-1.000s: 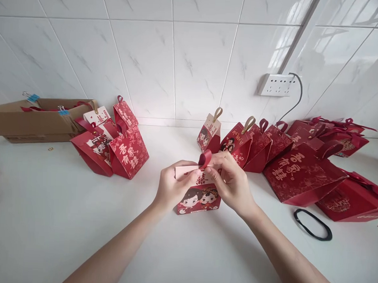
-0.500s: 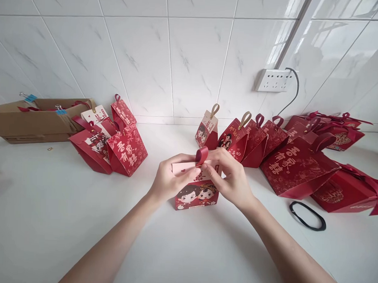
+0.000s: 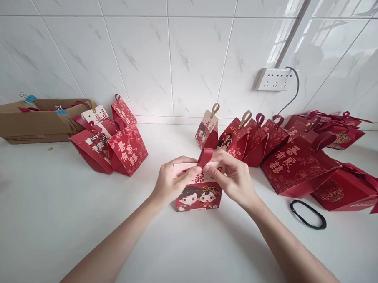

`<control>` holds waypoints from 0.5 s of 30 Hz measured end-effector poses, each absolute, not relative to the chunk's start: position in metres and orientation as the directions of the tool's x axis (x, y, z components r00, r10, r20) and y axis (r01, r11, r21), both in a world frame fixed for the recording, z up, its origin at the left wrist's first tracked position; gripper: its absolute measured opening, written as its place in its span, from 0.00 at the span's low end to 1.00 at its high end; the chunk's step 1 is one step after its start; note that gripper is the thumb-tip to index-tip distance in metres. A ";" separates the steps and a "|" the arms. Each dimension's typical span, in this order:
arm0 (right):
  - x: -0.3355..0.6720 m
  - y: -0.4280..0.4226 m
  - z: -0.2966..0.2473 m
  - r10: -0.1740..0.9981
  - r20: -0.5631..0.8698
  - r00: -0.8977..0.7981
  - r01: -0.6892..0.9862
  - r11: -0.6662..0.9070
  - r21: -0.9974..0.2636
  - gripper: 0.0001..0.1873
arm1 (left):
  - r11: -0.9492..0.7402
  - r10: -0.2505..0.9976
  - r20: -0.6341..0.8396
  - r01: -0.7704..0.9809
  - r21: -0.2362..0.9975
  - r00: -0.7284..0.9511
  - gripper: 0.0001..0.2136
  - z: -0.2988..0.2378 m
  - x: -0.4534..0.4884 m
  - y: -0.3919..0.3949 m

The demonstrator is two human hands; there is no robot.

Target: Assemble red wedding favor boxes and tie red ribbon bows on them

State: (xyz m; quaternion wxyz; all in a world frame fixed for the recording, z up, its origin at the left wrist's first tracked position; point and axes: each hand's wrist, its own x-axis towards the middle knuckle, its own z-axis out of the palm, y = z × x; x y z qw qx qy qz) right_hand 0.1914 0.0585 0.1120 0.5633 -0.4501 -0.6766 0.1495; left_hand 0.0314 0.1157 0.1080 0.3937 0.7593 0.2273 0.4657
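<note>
In the middle of the white table stands a small red and pale pink gift box (image 3: 199, 199), printed with two cartoon figures and a red character. A dark red ribbon loop (image 3: 205, 157) rises from its top edge. My left hand (image 3: 175, 179) pinches the top at the left, its thumb on the front just below the ribbon and its fingers behind. From the right, my right hand (image 3: 234, 177) pinches the same edge, and both thumb tips nearly meet at the ribbon's base. The fingertips behind the box are hidden.
Several finished-looking red gift boxes (image 3: 300, 165) line the right side, and a few more (image 3: 127, 151) stand at left beside a cardboard box (image 3: 36, 124) with clips. A black oval band (image 3: 307, 215) lies at right. A power strip (image 3: 274, 79) is on the tiled wall.
The gift box has shifted slightly right and its front is turned more squarely towards me. Both hands keep hold of its top, with the thumbs closer to the ribbon's base.
</note>
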 end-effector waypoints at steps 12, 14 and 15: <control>0.188 0.059 0.109 0.779 0.627 0.032 0.504 0.529 -0.683 0.03 | -0.529 0.729 0.502 -0.081 0.844 0.465 0.09 0.106 0.034 0.112; 0.188 0.059 0.109 0.779 0.625 0.038 0.512 0.522 -0.682 0.03 | -0.473 0.745 0.474 -0.130 0.872 0.469 0.09 0.104 0.034 0.112; 0.188 0.059 0.109 0.782 0.622 0.037 0.513 0.520 -0.683 0.03 | -0.465 0.750 0.473 -0.140 0.874 0.463 0.09 0.103 0.034 0.112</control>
